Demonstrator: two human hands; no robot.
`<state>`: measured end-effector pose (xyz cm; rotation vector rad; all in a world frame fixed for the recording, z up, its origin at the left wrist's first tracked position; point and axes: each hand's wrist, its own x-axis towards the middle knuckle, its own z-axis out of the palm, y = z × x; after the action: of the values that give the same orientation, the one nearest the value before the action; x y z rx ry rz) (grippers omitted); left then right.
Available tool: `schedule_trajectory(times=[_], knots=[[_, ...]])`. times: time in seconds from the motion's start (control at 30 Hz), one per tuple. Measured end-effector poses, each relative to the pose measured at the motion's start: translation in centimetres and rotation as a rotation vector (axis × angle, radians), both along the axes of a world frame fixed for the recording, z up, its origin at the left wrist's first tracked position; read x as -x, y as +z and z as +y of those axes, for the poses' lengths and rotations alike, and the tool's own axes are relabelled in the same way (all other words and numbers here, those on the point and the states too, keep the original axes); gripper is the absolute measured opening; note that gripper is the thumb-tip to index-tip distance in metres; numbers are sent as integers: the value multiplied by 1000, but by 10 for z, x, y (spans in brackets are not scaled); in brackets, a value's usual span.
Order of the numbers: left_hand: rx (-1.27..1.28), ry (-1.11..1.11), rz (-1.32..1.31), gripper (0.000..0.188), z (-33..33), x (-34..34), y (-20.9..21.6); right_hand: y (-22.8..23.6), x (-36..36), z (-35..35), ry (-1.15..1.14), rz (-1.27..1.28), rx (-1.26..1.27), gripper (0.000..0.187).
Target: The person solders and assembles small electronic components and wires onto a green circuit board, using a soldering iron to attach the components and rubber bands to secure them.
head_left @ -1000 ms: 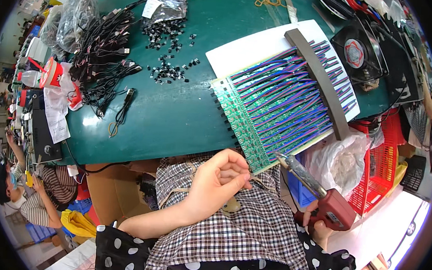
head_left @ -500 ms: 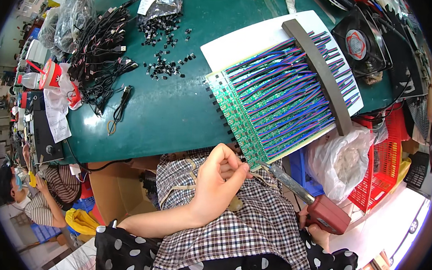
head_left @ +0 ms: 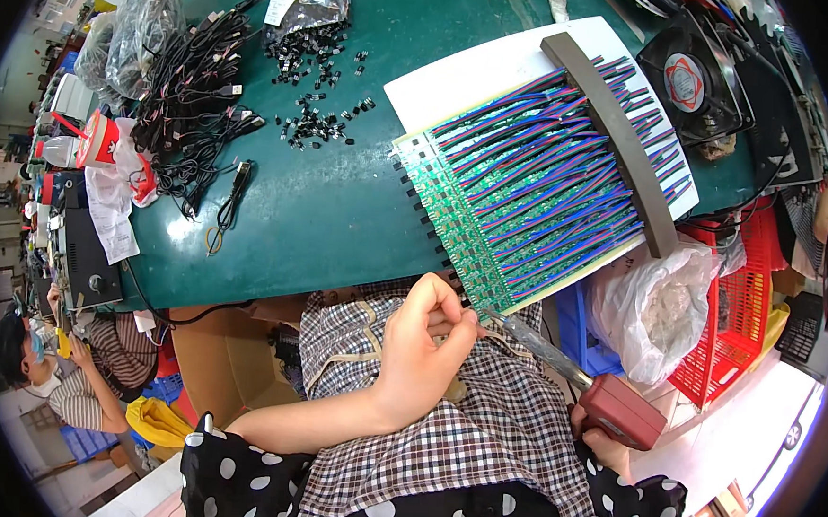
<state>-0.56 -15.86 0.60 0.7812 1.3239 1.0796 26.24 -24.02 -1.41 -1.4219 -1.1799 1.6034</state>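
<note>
A panel of green circuit boards (head_left: 446, 204) lies tilted at the table's near edge, rows of blue, red and black wires (head_left: 542, 186) running over it. Small black parts (head_left: 423, 219) stick out along its left edge. My left hand (head_left: 418, 354) is closed in a pinch at the panel's near corner; what its fingertips hold is too small to make out. From the right, my right hand (head_left: 608, 452) grips a soldering gun (head_left: 625, 411) with a dark red body. Its metal barrel points left, with the tip at that same corner, close to my left fingertips.
A dark bar (head_left: 615, 143) lies across the wires, above a white board (head_left: 472, 82). Loose black connectors (head_left: 313, 124) and bundled black cables (head_left: 193, 79) occupy the table's left. At right are a fan (head_left: 686, 81), plastic bag (head_left: 652, 311) and red basket (head_left: 728, 316). A co-worker (head_left: 75, 370) sits at far left.
The soldering gun's tip has shifted slightly left along the panel's near corner, closer to my left fingertips. My left hand has barely moved and keeps its pinch.
</note>
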Motion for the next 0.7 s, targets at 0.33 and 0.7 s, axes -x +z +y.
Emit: schedule_trajectory(times=[0.33,0.7], knots=[[13,-85,41,19,-1,1,-3,6,8,13,9,52,-24,38],[-2,-34,12,15,-1,0,-6,-4,4,0,-4,76,-99,41]])
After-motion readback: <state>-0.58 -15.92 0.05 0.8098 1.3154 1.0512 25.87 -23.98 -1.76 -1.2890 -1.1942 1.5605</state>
